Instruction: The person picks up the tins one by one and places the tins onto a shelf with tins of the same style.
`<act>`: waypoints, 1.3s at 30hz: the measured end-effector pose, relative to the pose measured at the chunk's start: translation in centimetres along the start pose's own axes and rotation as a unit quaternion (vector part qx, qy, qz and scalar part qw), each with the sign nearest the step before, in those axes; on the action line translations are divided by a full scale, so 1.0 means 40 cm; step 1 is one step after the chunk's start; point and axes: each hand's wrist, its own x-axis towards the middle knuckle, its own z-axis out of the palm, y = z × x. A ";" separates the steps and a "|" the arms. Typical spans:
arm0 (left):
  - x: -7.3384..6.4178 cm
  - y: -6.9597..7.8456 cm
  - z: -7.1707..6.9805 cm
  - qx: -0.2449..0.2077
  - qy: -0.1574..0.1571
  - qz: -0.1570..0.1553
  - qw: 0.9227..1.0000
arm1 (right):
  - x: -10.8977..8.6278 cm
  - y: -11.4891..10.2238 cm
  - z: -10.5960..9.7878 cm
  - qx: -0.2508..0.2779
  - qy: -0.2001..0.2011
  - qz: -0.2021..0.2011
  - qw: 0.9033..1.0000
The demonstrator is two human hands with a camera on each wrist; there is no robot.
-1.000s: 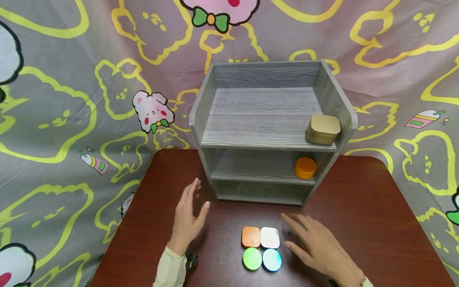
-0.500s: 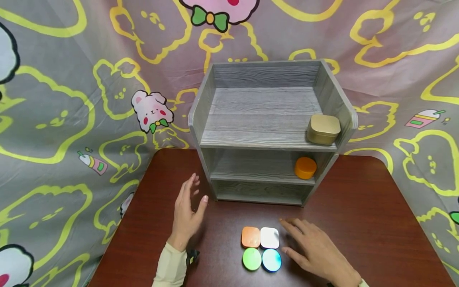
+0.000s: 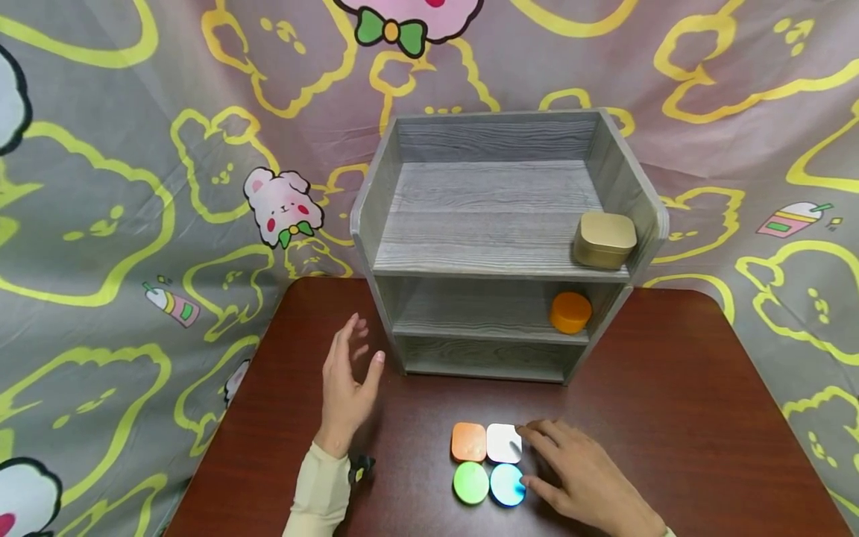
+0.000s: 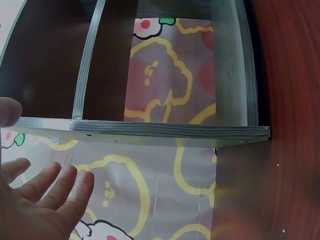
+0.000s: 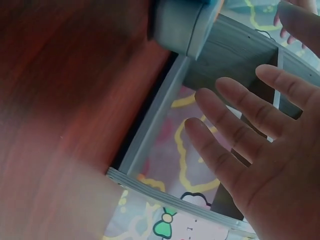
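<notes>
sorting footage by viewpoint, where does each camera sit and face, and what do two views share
Head: on the head, facing forward and down at the shelf unit and four small containers; left hand, right hand and sleeves show.
Left wrist: on that wrist, facing past the left hand to the shelf unit; that hand shows, partly cut off.
Right wrist: on that wrist, facing past the right hand to the shelf unit; that hand shows.
Both wrist views share the shelf unit, table and patterned cloth.

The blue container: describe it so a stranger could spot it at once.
On the table before the grey shelf, find the green container. Immediately right sits the blue container, by the right hand. Unlike the square white container behind, it is round.
</notes>
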 end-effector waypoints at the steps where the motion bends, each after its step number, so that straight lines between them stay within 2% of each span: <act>1: 0.004 0.001 0.000 -0.003 0.001 0.000 1.000 | -0.001 -0.001 0.002 0.001 -0.001 0.001 1.000; 9: 0.037 0.004 -0.002 -0.011 -0.004 0.002 1.000 | -0.008 -0.009 0.026 0.004 0.021 -0.020 1.000; 13: 0.054 0.009 0.001 -0.016 -0.008 0.004 1.000 | -0.013 -0.015 0.033 0.013 0.005 -0.015 1.000; 16: 0.067 0.015 0.006 -0.026 0.000 0.009 1.000 | -0.015 -0.016 0.038 0.024 -0.012 -0.007 1.000; 20: 0.081 0.021 0.013 -0.037 0.010 0.011 0.999 | -0.016 -0.018 0.051 0.029 -0.012 -0.018 0.999; 26: 0.098 0.025 0.027 -0.044 0.018 0.017 0.999 | -0.017 -0.025 0.056 0.046 -0.057 -0.007 0.997; 29: 0.107 0.027 0.036 -0.050 0.021 0.018 0.998 | -0.019 -0.029 0.055 0.044 -0.067 0.003 0.997; 34: 0.117 0.031 0.047 -0.066 0.032 0.008 0.997 | -0.020 -0.034 0.055 0.038 -0.081 0.017 0.996; 39: 0.125 0.038 0.055 -0.052 0.045 0.001 0.998 | -0.018 -0.038 0.056 0.055 -0.100 0.026 0.993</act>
